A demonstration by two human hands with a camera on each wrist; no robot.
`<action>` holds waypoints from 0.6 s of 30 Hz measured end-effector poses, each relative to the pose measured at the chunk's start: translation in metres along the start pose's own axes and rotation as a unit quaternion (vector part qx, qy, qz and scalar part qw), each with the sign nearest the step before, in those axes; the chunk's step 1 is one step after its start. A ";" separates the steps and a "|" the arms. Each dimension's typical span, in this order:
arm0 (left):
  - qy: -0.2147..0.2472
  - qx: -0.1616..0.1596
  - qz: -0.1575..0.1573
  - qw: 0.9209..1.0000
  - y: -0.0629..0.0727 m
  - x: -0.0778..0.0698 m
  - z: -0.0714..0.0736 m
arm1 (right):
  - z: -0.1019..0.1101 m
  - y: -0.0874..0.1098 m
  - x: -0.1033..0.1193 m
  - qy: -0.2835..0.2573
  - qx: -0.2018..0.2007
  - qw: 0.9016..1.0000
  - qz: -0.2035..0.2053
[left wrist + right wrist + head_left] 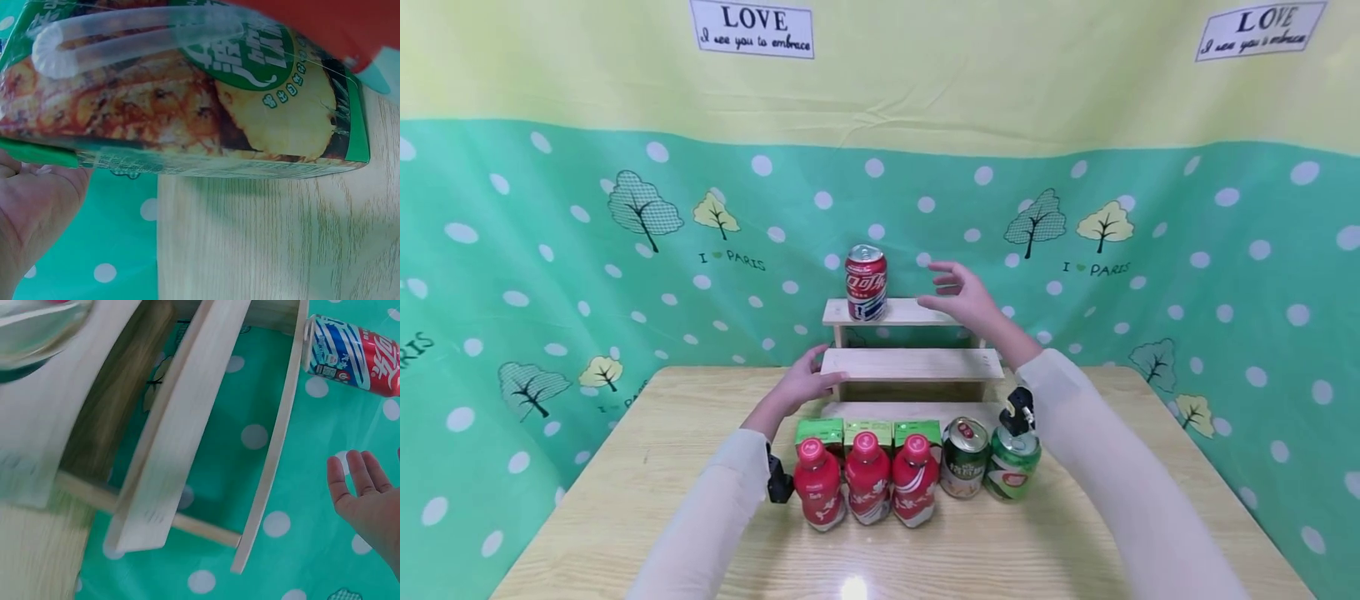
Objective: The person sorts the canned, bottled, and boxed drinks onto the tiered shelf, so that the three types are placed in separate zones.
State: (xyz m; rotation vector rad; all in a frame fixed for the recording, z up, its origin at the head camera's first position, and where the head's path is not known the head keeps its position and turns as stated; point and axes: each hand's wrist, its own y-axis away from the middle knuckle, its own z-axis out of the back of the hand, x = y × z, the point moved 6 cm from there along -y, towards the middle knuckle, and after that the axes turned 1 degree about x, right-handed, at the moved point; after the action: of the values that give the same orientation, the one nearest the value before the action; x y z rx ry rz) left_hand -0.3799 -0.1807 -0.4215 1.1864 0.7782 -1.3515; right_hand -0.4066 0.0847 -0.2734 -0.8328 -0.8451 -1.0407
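Observation:
My left hand (801,385) is at the left end of a three-step wooden rack (913,364), its thumb along the middle board's front edge and its fingers farther back, holding that end. Past the right end of the top board, my right hand (967,302) is raised with fingers spread and nothing in them. A red cola can (867,283) stands upright on the left part of the top board, apart from the right hand. In the right wrist view the same can (356,356) and the fingers of the right hand (369,494) show a gap between them.
In front of the rack stand three red bottles (868,483), a row of green juice cartons (868,433), a dark green can (966,458) and a lighter green can (1013,467). A pineapple-printed carton (187,94) fills the left wrist view. Behind hangs a dotted green cloth (700,317).

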 end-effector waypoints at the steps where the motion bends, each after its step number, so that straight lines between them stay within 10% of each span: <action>1: -0.002 0.000 -0.001 1.000 0.001 -0.001 0.000 | 0.002 0.003 -0.001 0.004 0.000 1.000 0.000; 18: -0.008 -0.002 0.012 1.000 0.002 -0.001 -0.001 | 0.016 0.049 -0.023 0.055 0.036 0.998 -0.001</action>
State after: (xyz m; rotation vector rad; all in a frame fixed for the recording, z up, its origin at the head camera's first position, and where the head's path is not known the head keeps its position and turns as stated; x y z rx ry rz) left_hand -0.3776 -0.1795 -0.4201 1.1759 0.7533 -1.3378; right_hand -0.3696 0.1213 -0.2956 -0.7076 -0.7857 -1.0415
